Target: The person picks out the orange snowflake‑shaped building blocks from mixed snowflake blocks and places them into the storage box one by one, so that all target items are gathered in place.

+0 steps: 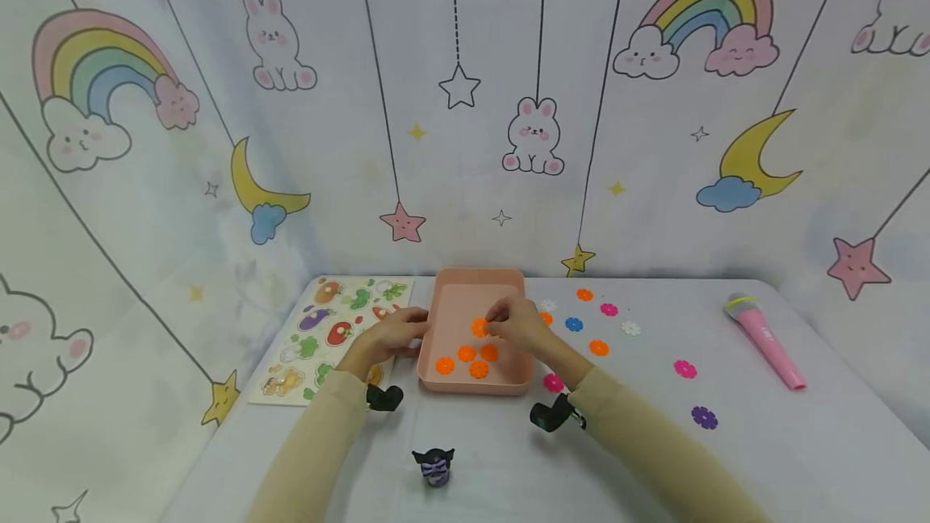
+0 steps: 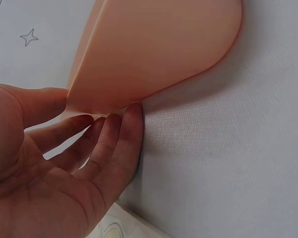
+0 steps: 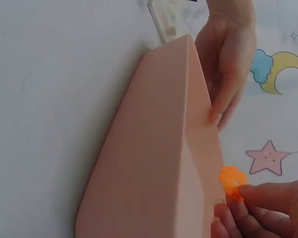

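Observation:
A pink tray (image 1: 479, 388) lies on the table with several orange flower-shaped pieces (image 1: 446, 366) inside. My left hand (image 1: 393, 335) grips the tray's left side; in the left wrist view the thumb lies at the rim and the fingertips (image 2: 134, 111) are against the outer wall. Over the tray, my right hand (image 1: 517, 321) pinches another orange flower-shaped piece (image 3: 232, 179) between thumb and fingers. The right wrist view shows this piece upright near the tray's far wall, its lower edge covered by the fingertips.
Pink, blue, white, orange and purple flower pieces (image 1: 685, 369) lie scattered right of the tray. A pink toy microphone (image 1: 770, 343) is at far right. A vegetable picture board (image 1: 305, 345) lies at left. A small dark figurine (image 1: 435, 468) stands in front.

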Demonstrator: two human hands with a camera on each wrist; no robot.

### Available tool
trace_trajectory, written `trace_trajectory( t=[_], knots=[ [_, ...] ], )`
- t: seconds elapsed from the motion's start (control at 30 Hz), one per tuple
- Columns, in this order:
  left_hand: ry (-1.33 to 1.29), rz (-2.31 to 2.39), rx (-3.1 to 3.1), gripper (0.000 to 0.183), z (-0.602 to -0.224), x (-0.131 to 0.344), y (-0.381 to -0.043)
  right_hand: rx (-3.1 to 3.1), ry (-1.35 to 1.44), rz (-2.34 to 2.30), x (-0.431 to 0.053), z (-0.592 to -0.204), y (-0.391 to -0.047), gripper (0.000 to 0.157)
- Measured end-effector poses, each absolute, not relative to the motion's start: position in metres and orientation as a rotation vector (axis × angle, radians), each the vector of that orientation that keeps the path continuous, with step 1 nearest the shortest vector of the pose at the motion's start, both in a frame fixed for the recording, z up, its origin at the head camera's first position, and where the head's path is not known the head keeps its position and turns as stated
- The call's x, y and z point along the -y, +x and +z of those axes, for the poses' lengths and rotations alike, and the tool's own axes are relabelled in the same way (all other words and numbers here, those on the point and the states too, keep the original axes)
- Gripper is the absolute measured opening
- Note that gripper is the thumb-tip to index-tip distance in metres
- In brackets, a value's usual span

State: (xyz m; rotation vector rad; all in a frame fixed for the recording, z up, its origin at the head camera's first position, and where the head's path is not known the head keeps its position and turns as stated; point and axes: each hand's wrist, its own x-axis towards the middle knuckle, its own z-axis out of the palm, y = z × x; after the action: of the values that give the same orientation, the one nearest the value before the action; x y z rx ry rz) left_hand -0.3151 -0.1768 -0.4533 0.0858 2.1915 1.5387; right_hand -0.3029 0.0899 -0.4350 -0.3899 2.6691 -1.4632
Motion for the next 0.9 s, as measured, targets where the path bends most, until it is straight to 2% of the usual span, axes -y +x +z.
trace_trajectory(
  t=[0.43, 0.9],
  knots=[
    [0.084, 1.533, -2.183, 0.051, -0.454, 0.177, -0.316, -2.806, -0.386, -1.273, -0.071, -0.46, -0.318, 0.007],
    [0.082, 1.565, -2.171, 0.049, -0.458, 0.176, -0.318, -2.87, -0.341, -1.098, -0.067, -0.46, -0.317, 0.004]
  ],
)
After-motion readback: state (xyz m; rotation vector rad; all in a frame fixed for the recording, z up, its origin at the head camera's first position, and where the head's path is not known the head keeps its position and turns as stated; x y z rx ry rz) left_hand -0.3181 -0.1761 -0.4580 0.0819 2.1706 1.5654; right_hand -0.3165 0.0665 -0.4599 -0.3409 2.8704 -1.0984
